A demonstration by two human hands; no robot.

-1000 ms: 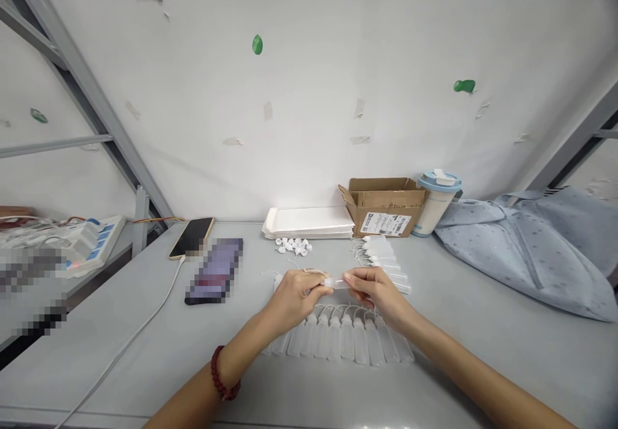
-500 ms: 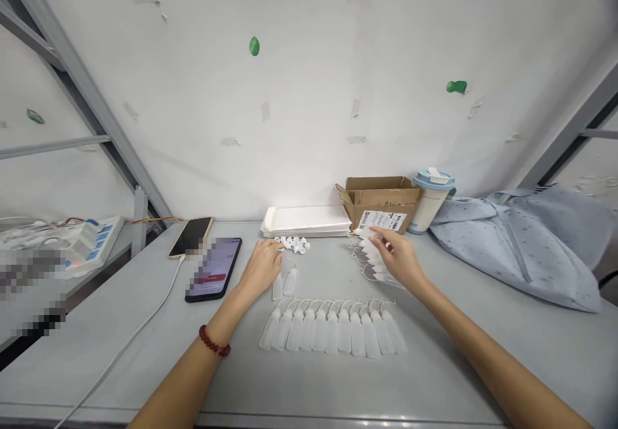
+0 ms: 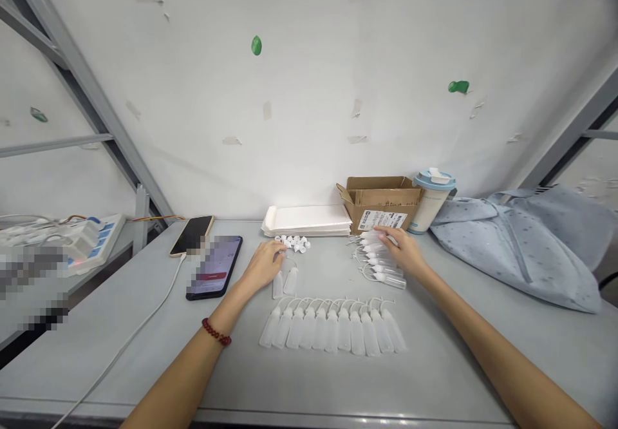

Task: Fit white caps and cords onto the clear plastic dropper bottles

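Observation:
My left hand (image 3: 263,266) rests on the grey table with fingers loosely spread, its fingertips at a small heap of white caps (image 3: 294,243). Two small clear bottles (image 3: 284,283) lie just right of it. My right hand (image 3: 400,252) lies over the far end of a stack of clear dropper bottles (image 3: 383,266), fingers stretched toward the topmost ones; whether it grips one I cannot tell. A neat row of several capped bottles (image 3: 333,329) lies side by side in front of me.
Two phones (image 3: 213,265) lie at the left, one on a white charging cable (image 3: 120,352). A stack of white bags (image 3: 307,221), a cardboard box (image 3: 381,203), a blue-lidded cup (image 3: 431,202) stand at the wall. Blue cloth (image 3: 521,245) covers the right.
A second ago both hands held one small bottle together above the row. They have parted: the left went to the caps, the right to the bottle stack.

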